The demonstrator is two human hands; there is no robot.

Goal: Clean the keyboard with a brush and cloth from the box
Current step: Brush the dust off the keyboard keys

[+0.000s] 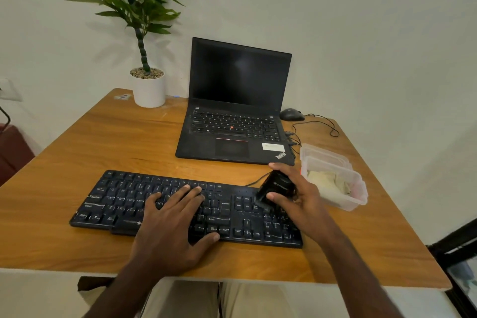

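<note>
On the wooden table [77, 157] the black keyboard [108, 204] is lying in front of the person, with the clear plastic box [358, 204] holding a pale cloth [327, 183] just beside its right end. The left hand [170, 224] is pressing flat, fingers straight, on the middle keys. The right hand [299, 199] is gripping a black brush [273, 188] over the navigation keys. Hard strokes are likely risking a popped keycap, or grit being driven deeper.

Box [357, 190] crowds keyboard's [108, 204] right end; left side seemingly open
</note>
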